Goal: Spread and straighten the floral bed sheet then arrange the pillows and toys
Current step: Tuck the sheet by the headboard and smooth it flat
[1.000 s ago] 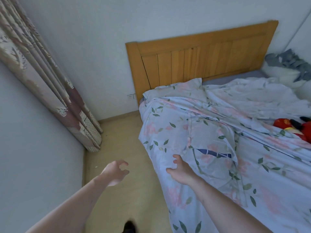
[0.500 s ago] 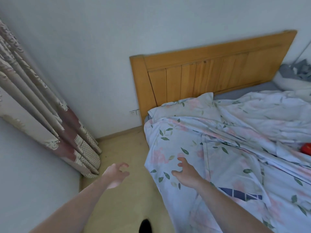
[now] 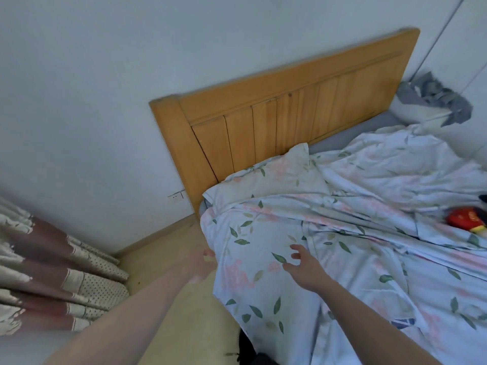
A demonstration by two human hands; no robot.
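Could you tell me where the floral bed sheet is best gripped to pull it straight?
Probably at the floral bed sheet's hanging side edge near the wooden headboard, coming from the floor side. That edge drapes free off the mattress beside the left hand, while wrinkles run across the top.

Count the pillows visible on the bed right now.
1 for certain: a floral pillow against the headboard, at the near corner. The white bundle at the far corner may be another; more could lie under the sheet.

Rumpled floral bed sheet (image 3: 342, 233) across bed
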